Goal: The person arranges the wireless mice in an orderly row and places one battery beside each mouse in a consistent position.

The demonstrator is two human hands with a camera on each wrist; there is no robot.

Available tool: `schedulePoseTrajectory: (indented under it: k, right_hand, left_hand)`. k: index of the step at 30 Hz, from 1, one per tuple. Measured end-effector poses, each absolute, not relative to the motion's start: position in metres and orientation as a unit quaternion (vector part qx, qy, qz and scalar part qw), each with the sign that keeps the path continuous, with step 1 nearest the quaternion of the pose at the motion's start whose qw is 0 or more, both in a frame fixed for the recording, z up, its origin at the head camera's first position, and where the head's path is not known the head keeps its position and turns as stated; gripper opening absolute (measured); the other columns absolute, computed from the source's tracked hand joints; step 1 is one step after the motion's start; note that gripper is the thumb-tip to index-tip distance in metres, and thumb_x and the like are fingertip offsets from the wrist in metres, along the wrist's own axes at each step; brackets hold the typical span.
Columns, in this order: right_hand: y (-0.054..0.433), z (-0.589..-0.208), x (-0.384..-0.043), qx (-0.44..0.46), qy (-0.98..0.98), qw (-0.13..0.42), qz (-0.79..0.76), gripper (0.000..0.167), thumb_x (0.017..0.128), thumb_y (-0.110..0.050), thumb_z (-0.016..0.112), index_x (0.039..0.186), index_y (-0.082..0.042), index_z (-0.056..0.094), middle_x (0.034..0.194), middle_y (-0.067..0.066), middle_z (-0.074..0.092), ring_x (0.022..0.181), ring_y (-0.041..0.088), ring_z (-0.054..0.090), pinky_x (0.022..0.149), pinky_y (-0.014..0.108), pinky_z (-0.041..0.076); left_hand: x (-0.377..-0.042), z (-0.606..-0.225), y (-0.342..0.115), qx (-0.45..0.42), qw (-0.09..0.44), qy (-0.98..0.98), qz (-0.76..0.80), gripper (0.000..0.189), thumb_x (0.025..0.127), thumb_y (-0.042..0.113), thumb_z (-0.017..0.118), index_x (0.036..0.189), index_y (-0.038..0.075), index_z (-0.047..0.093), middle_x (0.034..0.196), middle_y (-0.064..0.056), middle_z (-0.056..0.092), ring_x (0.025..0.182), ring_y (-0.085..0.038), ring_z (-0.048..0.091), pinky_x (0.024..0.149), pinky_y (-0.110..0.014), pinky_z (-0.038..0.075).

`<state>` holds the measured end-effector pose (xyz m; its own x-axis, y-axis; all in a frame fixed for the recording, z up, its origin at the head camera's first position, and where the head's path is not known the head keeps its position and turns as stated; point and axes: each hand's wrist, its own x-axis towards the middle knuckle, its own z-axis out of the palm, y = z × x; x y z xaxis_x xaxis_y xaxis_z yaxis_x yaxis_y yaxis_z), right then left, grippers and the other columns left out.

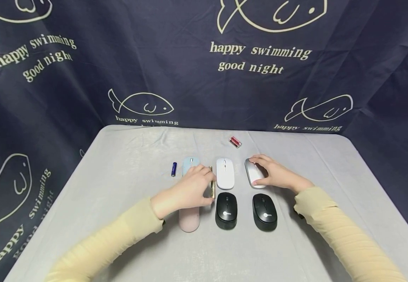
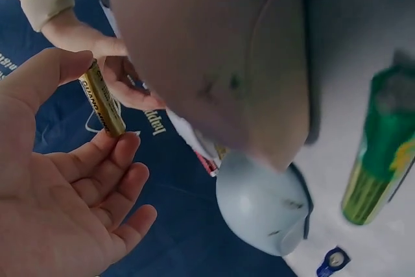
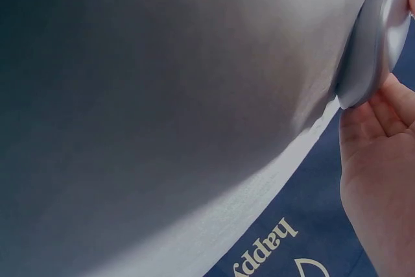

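My left hand (image 1: 192,188) pinches a gold battery (image 2: 102,98) by its ends between thumb and fingertips, above the table. Under that hand lie a light blue mouse (image 1: 191,161) and a pink mouse (image 1: 189,220), both partly covered. With thumb and fingers spread to its two ends, my right hand (image 1: 274,172) grips a silver mouse (image 1: 252,172). Between the hands sits a white mouse (image 1: 225,174), just right of the gold battery. Two black mice, one (image 1: 226,209) nearer the left hand and one (image 1: 264,211) below the right, rest closer to me.
A blue battery (image 1: 173,169) lies left of the light blue mouse. Farther back are red batteries (image 1: 235,141) side by side. A green and gold cylinder (image 2: 379,154) shows beside the pink mouse in the left wrist view. Dark fish-print cloth (image 1: 204,86) hangs behind the table (image 1: 129,156).
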<state>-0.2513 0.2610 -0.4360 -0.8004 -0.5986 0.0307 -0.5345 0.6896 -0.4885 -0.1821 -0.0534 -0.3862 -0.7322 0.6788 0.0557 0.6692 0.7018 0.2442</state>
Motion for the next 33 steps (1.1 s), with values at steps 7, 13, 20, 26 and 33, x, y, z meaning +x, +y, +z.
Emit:
schedulePoseTrajectory:
  k: [7, 13, 20, 26, 33]
  right_hand:
    - [0.261, -0.436, -0.252, -0.308, 0.917, 0.068, -0.246, 0.080, 0.071, -0.031, 0.081, 0.134, 0.002, 0.046, 0.139, 0.021, 0.040, 0.130, 0.038, 0.036, 0.107, 0.053, 0.027]
    - [0.262, -0.436, -0.252, -0.304, 0.918, 0.069, -0.245, 0.080, 0.071, -0.033, 0.081, 0.135, 0.001, 0.045, 0.140, 0.021, 0.039, 0.130, 0.038, 0.035, 0.107, 0.053, 0.026]
    - [0.262, -0.435, -0.251, -0.304, 0.918, 0.070, -0.246, 0.080, 0.071, -0.032, 0.081, 0.135, 0.001, 0.045, 0.140, 0.021, 0.039, 0.130, 0.038, 0.035, 0.107, 0.053, 0.026]
    - [0.261, -0.435, -0.252, -0.304, 0.917, 0.071, -0.247, 0.080, 0.071, -0.032, 0.081, 0.135, 0.002, 0.045, 0.140, 0.020, 0.040, 0.130, 0.037, 0.035, 0.107, 0.053, 0.026]
    - [0.262, -0.436, -0.252, -0.305, 0.917, 0.071, -0.248, 0.081, 0.071, -0.033, 0.081, 0.134, 0.002, 0.045, 0.140, 0.021, 0.040, 0.130, 0.037, 0.035, 0.107, 0.053, 0.026]
  left_hand:
    - [-0.173, -0.396, -0.054, 0.367, 0.037, 0.925, 0.095, 0.054, 0.071, 0.040, 0.076, 0.112, 0.009, 0.061, 0.113, -0.003, 0.059, 0.108, -0.020, 0.047, 0.096, -0.037, 0.037]
    - [-0.169, -0.404, -0.052, 0.372, 0.054, 0.924, 0.067, 0.054, 0.072, 0.044, 0.075, 0.112, 0.011, 0.061, 0.113, -0.002, 0.059, 0.107, -0.018, 0.047, 0.094, -0.035, 0.037]
    - [-0.168, -0.412, -0.051, 0.377, 0.066, 0.922, 0.058, 0.055, 0.070, 0.046, 0.075, 0.110, 0.010, 0.062, 0.107, -0.001, 0.059, 0.101, -0.016, 0.046, 0.087, -0.031, 0.037]
    - [-0.168, -0.417, -0.050, 0.381, 0.067, 0.921, 0.048, 0.055, 0.070, 0.047, 0.075, 0.109, 0.010, 0.062, 0.103, 0.001, 0.058, 0.098, -0.015, 0.045, 0.086, -0.030, 0.037]
    - [-0.169, -0.419, -0.050, 0.382, 0.063, 0.921, 0.047, 0.054, 0.069, 0.046, 0.076, 0.107, 0.010, 0.062, 0.100, 0.002, 0.057, 0.096, -0.015, 0.045, 0.085, -0.030, 0.037]
